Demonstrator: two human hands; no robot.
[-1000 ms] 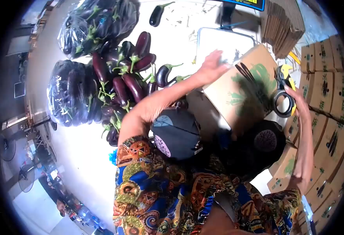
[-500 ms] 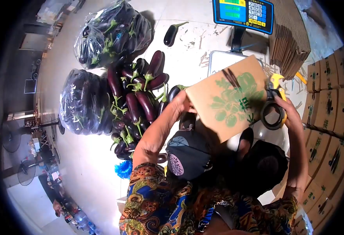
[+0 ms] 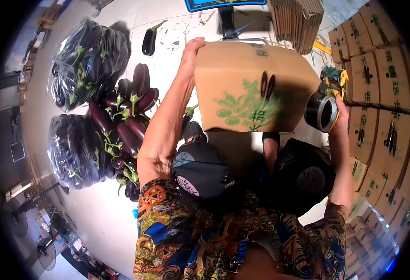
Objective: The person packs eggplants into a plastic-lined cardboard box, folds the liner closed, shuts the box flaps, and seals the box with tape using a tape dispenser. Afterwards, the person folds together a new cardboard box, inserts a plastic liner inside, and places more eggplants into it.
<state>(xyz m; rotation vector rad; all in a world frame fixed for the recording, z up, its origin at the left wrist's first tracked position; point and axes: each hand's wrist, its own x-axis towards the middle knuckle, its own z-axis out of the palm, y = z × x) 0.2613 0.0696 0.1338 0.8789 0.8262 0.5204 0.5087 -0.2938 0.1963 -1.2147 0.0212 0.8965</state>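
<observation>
A brown cardboard box [image 3: 256, 88] with green vegetable print is held up in front of my knees, its printed side facing me. My left hand [image 3: 192, 53] grips the far left edge of the box, the fingers partly hidden behind it. In my right hand [image 3: 341, 116] is a yellow and black tape dispenser [image 3: 333, 79] with a roll of tape [image 3: 325, 113], close against the right end of the box. Loose purple eggplants [image 3: 130, 133] lie in a heap on the floor, left of my left forearm.
Two clear plastic bags of eggplants, one farther [image 3: 86, 63] and one nearer [image 3: 76, 151], stand at the left. A single eggplant [image 3: 149, 42] lies beyond the heap. Flattened cartons [image 3: 296, 23] and a scale [image 3: 226, 4] are at the back. Stacked printed boxes [image 3: 382, 93] line the right side.
The cardboard has turned from a tilted flat-looking panel to a boxy shape with its top side visible. Both hands have shifted with it, still gripping the box and the tape dispenser. The view has swung right.
</observation>
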